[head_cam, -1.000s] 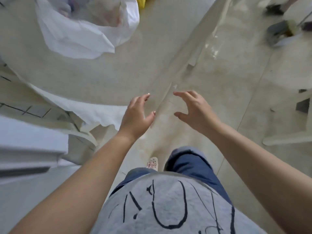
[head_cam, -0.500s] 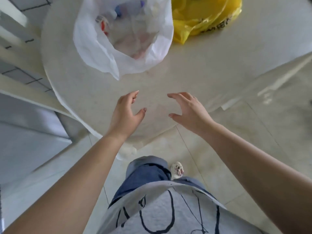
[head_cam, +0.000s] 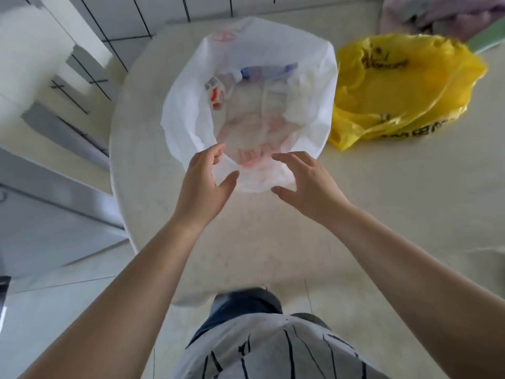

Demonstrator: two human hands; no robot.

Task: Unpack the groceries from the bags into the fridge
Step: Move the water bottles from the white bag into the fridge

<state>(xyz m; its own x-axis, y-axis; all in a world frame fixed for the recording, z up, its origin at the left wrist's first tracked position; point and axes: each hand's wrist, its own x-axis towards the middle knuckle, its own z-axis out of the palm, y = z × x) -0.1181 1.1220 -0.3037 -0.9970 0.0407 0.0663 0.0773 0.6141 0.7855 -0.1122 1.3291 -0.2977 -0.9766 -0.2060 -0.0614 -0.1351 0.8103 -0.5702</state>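
Pale speckled stone table (head_cam: 382, 203) taking up most of view, rounded edge curving at left. White plastic bag (head_cam: 188, 110) sitting on it, mouth gaping, packaged groceries (head_cam: 251, 105) showing inside, blurred. Left hand (head_cam: 203, 184) and right hand (head_cam: 306, 184) hovering at bag's near rim, fingers spread and relaxed, gripping nothing; contact with plastic hard to tell. Yellow bag (head_cam: 404, 88) lying crumpled just beside white one, on its right. Tiled floor (head_cam: 54, 310) and white tiled wall (head_cam: 164, 12) showing at left and top.
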